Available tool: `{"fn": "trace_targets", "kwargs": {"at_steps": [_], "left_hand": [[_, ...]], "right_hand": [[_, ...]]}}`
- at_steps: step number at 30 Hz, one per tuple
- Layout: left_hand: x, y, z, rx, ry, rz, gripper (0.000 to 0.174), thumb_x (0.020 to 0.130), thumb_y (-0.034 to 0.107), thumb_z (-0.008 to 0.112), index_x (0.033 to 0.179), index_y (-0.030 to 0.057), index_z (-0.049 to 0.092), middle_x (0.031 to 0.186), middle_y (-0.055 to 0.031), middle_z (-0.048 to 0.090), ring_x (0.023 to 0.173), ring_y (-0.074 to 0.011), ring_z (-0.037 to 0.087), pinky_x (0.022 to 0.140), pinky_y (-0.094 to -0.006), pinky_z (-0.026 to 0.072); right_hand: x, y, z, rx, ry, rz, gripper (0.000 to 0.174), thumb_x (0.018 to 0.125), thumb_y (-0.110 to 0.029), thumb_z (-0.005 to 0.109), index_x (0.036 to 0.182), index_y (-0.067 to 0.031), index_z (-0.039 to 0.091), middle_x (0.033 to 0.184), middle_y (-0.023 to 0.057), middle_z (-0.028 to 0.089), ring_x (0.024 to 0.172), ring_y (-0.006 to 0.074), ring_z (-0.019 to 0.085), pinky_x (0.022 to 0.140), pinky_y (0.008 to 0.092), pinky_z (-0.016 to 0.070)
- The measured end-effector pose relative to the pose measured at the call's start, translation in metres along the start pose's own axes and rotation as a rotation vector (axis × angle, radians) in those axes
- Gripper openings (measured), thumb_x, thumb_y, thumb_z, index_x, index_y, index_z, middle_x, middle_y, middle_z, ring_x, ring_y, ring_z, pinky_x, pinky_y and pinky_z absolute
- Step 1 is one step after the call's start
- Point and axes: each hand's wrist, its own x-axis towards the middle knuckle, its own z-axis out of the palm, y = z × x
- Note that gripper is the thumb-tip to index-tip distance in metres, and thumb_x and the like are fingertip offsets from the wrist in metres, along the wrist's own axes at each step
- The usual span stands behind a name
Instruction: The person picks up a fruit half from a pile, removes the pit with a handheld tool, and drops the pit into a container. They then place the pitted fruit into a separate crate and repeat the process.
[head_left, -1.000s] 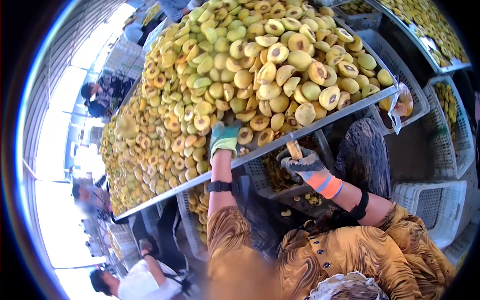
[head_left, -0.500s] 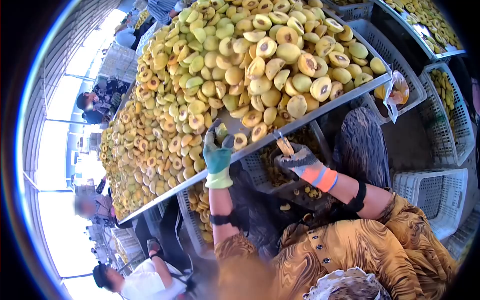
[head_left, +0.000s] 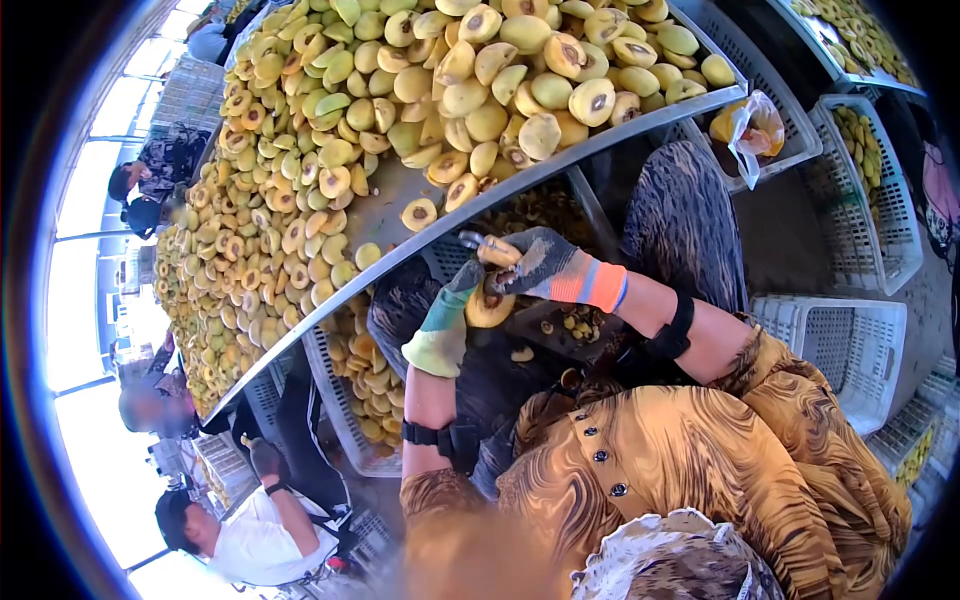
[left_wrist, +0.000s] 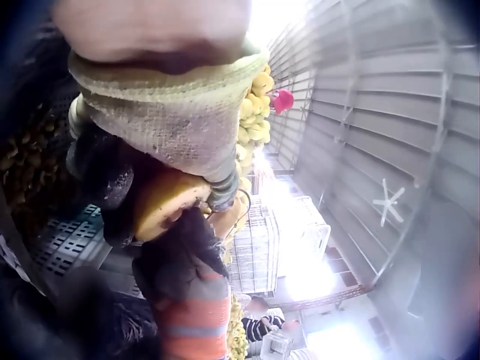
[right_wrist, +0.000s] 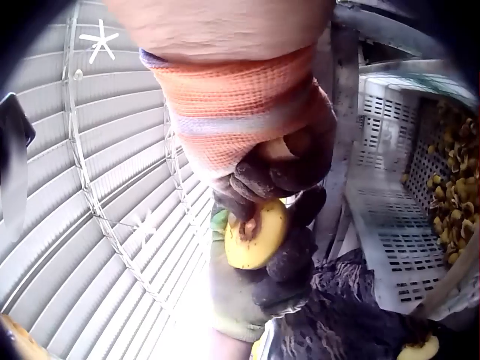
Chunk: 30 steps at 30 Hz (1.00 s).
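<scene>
My left hand [head_left: 443,318], in a green and pale yellow glove, holds a yellow peach half [head_left: 487,309] over my lap. In the right wrist view the cut face of this peach half [right_wrist: 264,241] shows, with a brown hollow at its centre. My right hand [head_left: 552,264], gloved in dark grey and orange, grips a short wooden-handled tool [head_left: 498,252] with a metal end. Its fingertips are right at the brown hollow; the tool's working end is hidden there. Both hands meet just in front of the table's metal edge [head_left: 590,145].
Halved peaches [head_left: 300,180] are heaped on the metal table. Beneath it stand crates, one holding peach halves [head_left: 365,365]. An upright white crate [head_left: 850,345] and a plastic bag [head_left: 750,130] lie to the right. A person in white [head_left: 265,540] sits at the left.
My left hand has picked a peach half from the table and drawn it back over the lap. My right hand has moved left with the tool to meet it. The head view has shifted.
</scene>
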Motion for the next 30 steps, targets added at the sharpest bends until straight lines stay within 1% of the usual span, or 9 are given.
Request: {"fn": "trace_targets", "kwargs": {"at_steps": [4,5,8,10,13,17,19,21,30], "left_hand": [[-0.004,-0.003,-0.006,-0.174,0.008,-0.122,0.042,0.091,0.035,0.056,0.116,0.0011,0.059,0.103,-0.0106,0.066,0.087,-0.0204,0.064,0.075,-0.0304,0.0528],[-0.004,-0.002,-0.009,-0.213,0.015,-0.152,0.042,0.091,0.035,0.055,0.115,0.0011,0.059,0.102,-0.0107,0.066,0.087,-0.0208,0.064,0.074,-0.0305,0.0530],[-0.005,-0.002,-0.021,-0.354,0.020,-0.226,0.042,0.091,0.037,0.053,0.112,0.0012,0.060,0.100,-0.0110,0.067,0.085,-0.0218,0.065,0.072,-0.0308,0.0533],[-0.005,0.002,-0.028,-0.416,0.013,-0.255,0.043,0.091,0.038,0.052,0.110,0.0012,0.061,0.098,-0.0112,0.067,0.084,-0.0225,0.065,0.070,-0.0310,0.0535],[-0.005,0.006,-0.024,-0.426,0.008,-0.162,0.042,0.092,0.039,0.049,0.106,0.0016,0.062,0.096,-0.0115,0.068,0.082,-0.0233,0.065,0.067,-0.0306,0.0537],[0.010,-0.009,-0.003,-0.273,0.407,0.043,0.035,0.093,0.034,0.049,0.103,0.0045,0.064,0.096,-0.0090,0.068,0.083,-0.0217,0.066,0.069,-0.0289,0.0536],[0.016,-0.022,-0.012,-0.370,0.303,0.085,0.035,0.093,0.035,0.051,0.103,0.0037,0.064,0.096,-0.0089,0.068,0.084,-0.0210,0.066,0.071,-0.0289,0.0535],[0.013,-0.007,0.020,-0.351,0.444,0.137,0.022,0.094,0.021,0.058,0.094,-0.0001,0.065,0.080,-0.0019,0.060,0.068,-0.0101,0.053,0.064,-0.0223,0.0443],[0.022,-0.004,0.034,0.503,0.602,0.351,0.030,0.091,0.031,0.063,0.086,0.0019,0.064,0.068,-0.0005,0.058,0.062,-0.0083,0.050,0.059,-0.0242,0.0411]], "right_hand": [[0.005,-0.028,-0.008,0.411,0.314,0.404,0.025,0.079,-0.014,0.075,0.098,-0.0027,0.064,0.068,-0.0034,0.058,0.049,0.0097,0.049,0.047,0.0209,0.0401],[0.010,-0.030,-0.011,0.245,0.369,0.403,0.029,0.076,-0.012,0.076,0.099,-0.0005,0.062,0.071,-0.0012,0.058,0.054,0.0148,0.051,0.051,0.0244,0.0415],[0.011,0.003,-0.003,0.833,0.136,0.085,0.024,0.077,-0.003,0.070,0.100,0.0008,0.062,0.086,0.0042,0.063,0.081,0.0169,0.059,0.069,0.0261,0.0466],[-0.003,-0.003,0.000,-0.595,0.179,0.146,0.032,0.079,-0.022,0.067,0.104,-0.0023,0.062,0.093,0.0145,0.068,0.089,0.0284,0.064,0.077,0.0347,0.0492],[-0.006,-0.001,0.010,-0.443,0.053,0.162,0.032,0.079,-0.026,0.066,0.104,-0.0053,0.063,0.097,0.0180,0.067,0.091,0.0326,0.064,0.079,0.0382,0.0486],[-0.011,0.000,0.019,-0.369,-0.030,0.195,0.035,0.077,-0.029,0.069,0.102,-0.0048,0.064,0.095,0.0179,0.068,0.090,0.0320,0.065,0.080,0.0370,0.0486],[-0.008,-0.005,0.019,-0.424,-0.039,0.218,0.041,0.074,-0.033,0.071,0.102,-0.0043,0.064,0.094,0.0181,0.068,0.090,0.0313,0.065,0.081,0.0358,0.0486],[-0.009,-0.007,0.021,-0.401,-0.055,0.243,0.042,0.074,-0.035,0.071,0.102,-0.0050,0.064,0.095,0.0175,0.068,0.090,0.0317,0.065,0.081,0.0358,0.0485],[-0.006,0.009,0.022,-0.414,-0.021,0.201,0.040,0.077,-0.037,0.069,0.103,-0.0073,0.064,0.099,0.0187,0.067,0.094,0.0358,0.063,0.081,0.0389,0.0493]]}}
